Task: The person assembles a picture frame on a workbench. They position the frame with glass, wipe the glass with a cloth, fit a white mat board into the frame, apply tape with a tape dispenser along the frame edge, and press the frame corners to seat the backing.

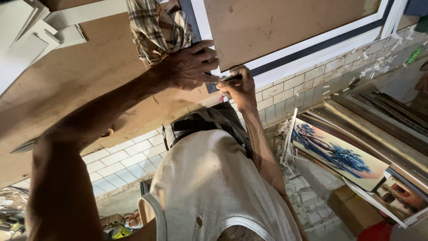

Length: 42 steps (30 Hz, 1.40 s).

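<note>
The right hand (238,85) hides most of a dark tool (232,78), so its kind is unclear. The frame (312,49) runs off the top edge. The left hand (191,67) covers the frame's corner.

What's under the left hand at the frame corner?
The left hand presses on the white-and-black frame at its corner, beside a plaid cloth. The corner joint itself is covered by the hand.
</note>
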Tool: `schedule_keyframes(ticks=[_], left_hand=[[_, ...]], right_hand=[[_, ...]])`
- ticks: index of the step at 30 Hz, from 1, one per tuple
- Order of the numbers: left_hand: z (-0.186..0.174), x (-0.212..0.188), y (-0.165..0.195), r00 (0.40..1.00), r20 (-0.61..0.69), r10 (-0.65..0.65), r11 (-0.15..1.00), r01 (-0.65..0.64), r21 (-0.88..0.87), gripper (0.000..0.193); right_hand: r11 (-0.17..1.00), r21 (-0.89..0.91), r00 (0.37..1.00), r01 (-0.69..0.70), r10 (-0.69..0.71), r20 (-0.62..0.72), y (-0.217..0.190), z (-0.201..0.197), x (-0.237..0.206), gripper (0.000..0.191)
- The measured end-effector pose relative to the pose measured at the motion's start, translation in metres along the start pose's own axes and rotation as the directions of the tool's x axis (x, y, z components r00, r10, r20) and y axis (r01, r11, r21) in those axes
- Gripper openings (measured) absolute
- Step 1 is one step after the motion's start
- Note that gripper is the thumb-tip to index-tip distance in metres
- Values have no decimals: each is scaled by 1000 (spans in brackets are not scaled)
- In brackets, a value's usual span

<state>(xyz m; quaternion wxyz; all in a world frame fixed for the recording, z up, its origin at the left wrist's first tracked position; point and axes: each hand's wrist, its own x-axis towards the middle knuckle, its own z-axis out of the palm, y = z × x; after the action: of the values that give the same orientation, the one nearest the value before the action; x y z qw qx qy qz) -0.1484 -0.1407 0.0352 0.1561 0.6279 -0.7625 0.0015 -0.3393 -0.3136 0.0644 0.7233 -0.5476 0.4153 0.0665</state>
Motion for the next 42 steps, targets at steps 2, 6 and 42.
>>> schedule_keyframes(ticks=[2,6,42], left_hand=[[-1,2,-1,997,73,34,999,-35,17,49],[3,7,0,954,298,40,957,-123,263,69],[9,26,33,881,-110,-460,765,330,-553,20]], right_hand=[[1000,-17,1000,-4,4,-12,-3,3,0,46],[981,-151,993,-119,114,-44,-19,6,-9,48],[991,-135,976,-11,-18,-215,46,-101,-104,33]])
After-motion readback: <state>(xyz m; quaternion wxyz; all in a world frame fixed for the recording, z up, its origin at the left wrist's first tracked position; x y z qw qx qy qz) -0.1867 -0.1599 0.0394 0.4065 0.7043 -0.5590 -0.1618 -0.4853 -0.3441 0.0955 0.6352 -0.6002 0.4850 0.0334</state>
